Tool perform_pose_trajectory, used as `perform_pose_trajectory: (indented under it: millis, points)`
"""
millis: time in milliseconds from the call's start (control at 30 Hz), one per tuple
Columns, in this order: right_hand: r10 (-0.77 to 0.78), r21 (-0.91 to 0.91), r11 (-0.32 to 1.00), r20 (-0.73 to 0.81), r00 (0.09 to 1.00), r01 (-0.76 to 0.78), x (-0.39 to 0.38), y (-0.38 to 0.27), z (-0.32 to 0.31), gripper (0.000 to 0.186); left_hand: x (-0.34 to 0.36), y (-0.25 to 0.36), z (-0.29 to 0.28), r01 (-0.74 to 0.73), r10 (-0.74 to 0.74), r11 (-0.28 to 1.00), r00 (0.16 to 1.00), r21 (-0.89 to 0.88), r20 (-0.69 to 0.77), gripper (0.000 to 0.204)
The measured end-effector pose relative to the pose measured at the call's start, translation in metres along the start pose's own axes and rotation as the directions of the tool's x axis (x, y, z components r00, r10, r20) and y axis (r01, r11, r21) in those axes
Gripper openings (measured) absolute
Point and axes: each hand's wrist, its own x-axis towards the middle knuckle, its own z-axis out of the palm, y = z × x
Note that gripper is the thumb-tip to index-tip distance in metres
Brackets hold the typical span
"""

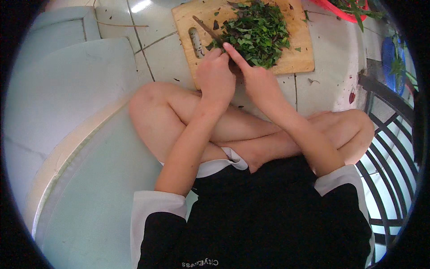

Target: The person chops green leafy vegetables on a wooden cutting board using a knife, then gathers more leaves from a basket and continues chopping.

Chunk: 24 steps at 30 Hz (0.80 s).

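Gripped in the closed left hand (216, 78), a knife (207, 29) is laid over chopped greens (256, 32); right hand (255, 78) open, forefinger extended, on wooden cutting board (295, 60).

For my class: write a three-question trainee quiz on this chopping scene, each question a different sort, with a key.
1. True or false: the chopped greens lie on a metal tray.
2. Which hand grips the knife? A left hand; B right hand
3. Fill in: the wooden cutting board rests on the tiled ____.

Key: 1 false, they lie on the board; 2 A; 3 floor.
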Motion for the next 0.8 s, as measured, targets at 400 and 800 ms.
perform_pose_trajectory:
  millis: [400,800]
  points:
    - [-0.06,-0.047,0.997,-0.016,0.998,0.059,0.002,0.001,-0.005,0.084,-0.011,0.002,-0.006,0.071,-0.07,0.996,0.998,-0.059,0.008,0.011]
    - [-0.139,0.025,0.99,-0.038,0.99,0.14,-0.013,0.008,-0.016,0.089,-0.003,-0.001,-0.007,0.054,-0.053,0.998,0.998,-0.014,0.027,0.013]
